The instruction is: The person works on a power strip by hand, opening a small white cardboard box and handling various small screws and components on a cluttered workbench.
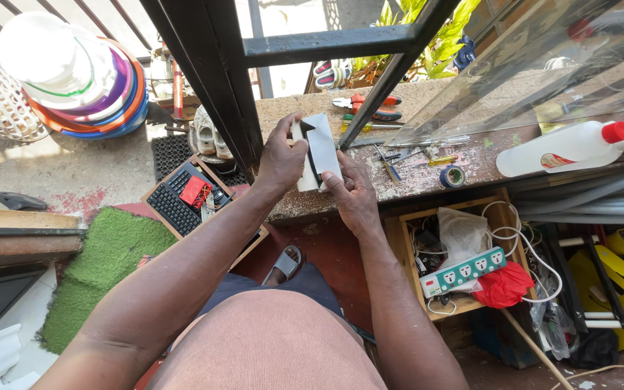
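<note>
At the front edge of the concrete surface [427, 180], the left hand [281, 160] and right hand [353, 196] are gripping a white rectangular block [321, 148] with closed fingers, hemmed by a black metal frame [211, 79], pliers [370, 108] and a tape roll [451, 175].

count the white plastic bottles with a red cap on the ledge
1: the white bottle lies on its side at the right end of the ledge, red cap pointing right. Others may be hidden behind clutter.
</note>
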